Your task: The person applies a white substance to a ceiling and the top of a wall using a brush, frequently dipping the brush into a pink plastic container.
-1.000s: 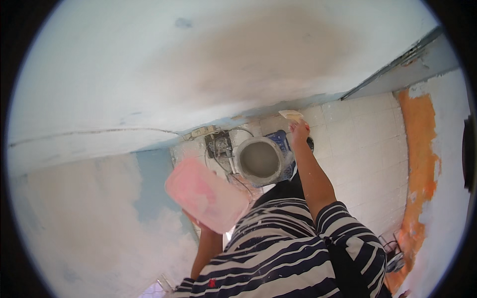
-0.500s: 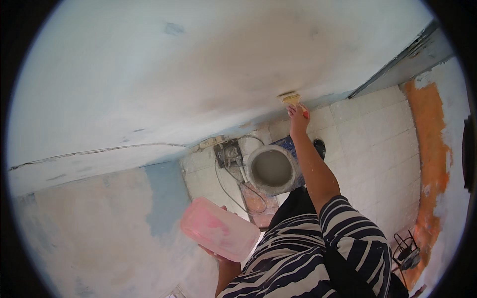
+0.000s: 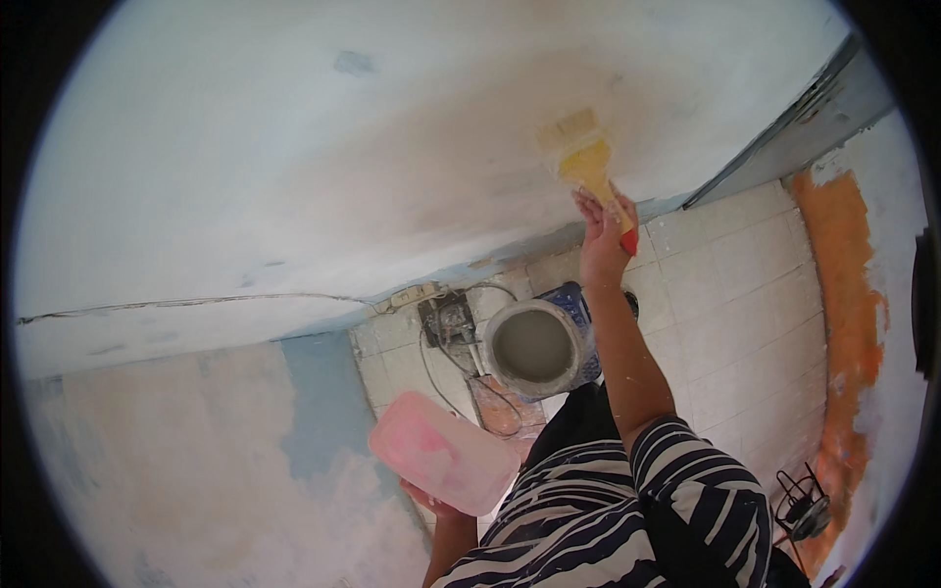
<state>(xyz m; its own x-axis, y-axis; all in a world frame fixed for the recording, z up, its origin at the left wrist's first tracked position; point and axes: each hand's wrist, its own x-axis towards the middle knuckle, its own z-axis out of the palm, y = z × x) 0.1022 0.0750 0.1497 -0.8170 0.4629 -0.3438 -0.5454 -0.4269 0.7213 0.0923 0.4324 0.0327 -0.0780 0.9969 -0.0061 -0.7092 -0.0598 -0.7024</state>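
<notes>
My right hand (image 3: 604, 227) is closed round the handle of a wide yellow paintbrush (image 3: 588, 167) whose handle end is red. The pale bristles are raised against the whitish wall (image 3: 421, 157), slightly blurred, by a damp-looking brownish patch; whether they touch it is hard to tell. Lower left, my left hand (image 3: 431, 498) grips a pink, see-through plastic tub (image 3: 446, 451) from beneath. White and pink smears mark the tub, which is tilted; some of my fingers are hidden behind it. Between my arms stands a round bucket (image 3: 534, 348) with grey liquid in it and a crusted rim.
Beside the bucket lie a dark boxy device (image 3: 448, 318), loose cables and a reddish tile piece (image 3: 508, 404). A blue crate-like thing (image 3: 573, 304) shows behind the bucket. A cable (image 3: 196, 302) runs along the left wall. Far right are an orange-painted strip (image 3: 843, 265) and a black metal-legged object (image 3: 806, 510).
My right hand has swept the paintbrush higher up the wall, and more of its yellow handle shows. The pink tub has shifted slightly to the right in my left hand.
</notes>
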